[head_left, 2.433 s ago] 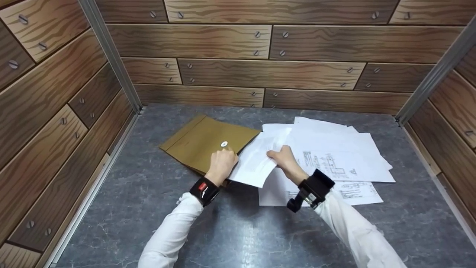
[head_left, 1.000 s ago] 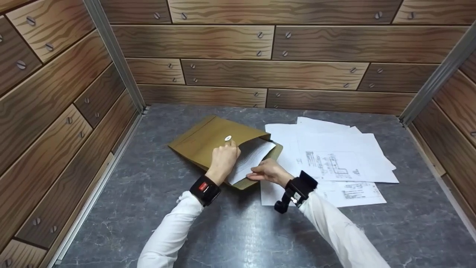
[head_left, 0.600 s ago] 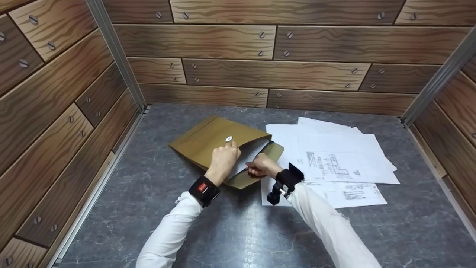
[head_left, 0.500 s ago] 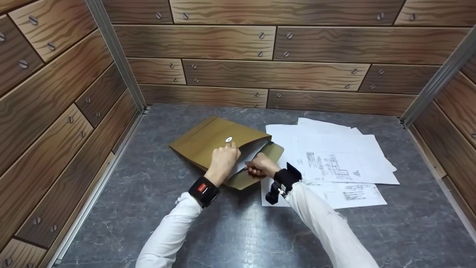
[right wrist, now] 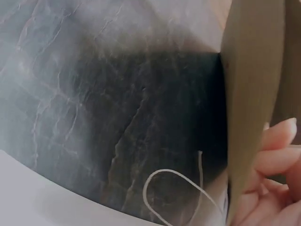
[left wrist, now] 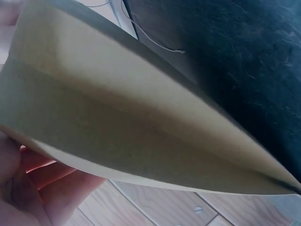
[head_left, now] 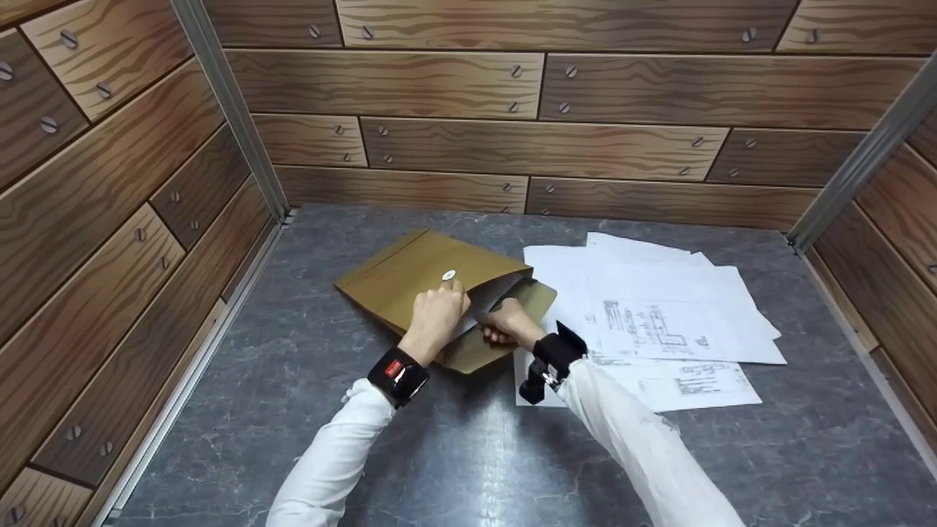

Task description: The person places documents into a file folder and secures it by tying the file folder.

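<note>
Right of the one brown envelope [head_left: 421, 263], on the grey tabletop [head_left: 256, 395], at least four white sheets [head_left: 710, 311] overlap, partly behind the right sleeve [head_left: 629, 432]; left hand [head_left: 437, 313] and right hand [head_left: 509, 323] hold the envelope.

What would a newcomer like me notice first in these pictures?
Probably the brown envelope, gaping open near the middle of the grey table, gripped at its mouth by the left hand and right hand. Next come the overlapping white sheets to its right, then the wood-patterned wall behind.
</note>
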The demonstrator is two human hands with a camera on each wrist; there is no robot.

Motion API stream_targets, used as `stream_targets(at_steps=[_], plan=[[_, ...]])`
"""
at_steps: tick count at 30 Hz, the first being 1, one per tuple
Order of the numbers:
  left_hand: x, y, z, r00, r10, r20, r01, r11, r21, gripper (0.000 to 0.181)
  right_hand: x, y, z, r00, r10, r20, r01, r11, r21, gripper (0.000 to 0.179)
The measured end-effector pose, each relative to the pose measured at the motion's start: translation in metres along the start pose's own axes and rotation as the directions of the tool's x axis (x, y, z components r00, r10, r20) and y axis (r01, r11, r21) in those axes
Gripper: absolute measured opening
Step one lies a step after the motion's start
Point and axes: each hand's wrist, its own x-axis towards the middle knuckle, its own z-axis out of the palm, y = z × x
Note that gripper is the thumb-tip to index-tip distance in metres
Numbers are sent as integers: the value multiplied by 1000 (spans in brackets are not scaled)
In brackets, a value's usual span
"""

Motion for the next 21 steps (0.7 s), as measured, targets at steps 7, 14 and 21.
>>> stream_targets(at_steps=[7, 14, 21], plan=[[-5, -16, 7, 1000, -23, -6, 23, 999, -25, 16, -23, -9, -17, 974, -153, 170, 154, 988, 12, 22], [-15, -38, 12, 991, -113, 74, 119, 990, -78, 11, -34, 7, -42, 955, -218, 199, 221, 975, 6, 26], [-29, -57, 17, 968, -213, 136, 222, 974, -53, 15, -39, 30, -73, 977, -167, 134, 169, 986, -8, 25]])
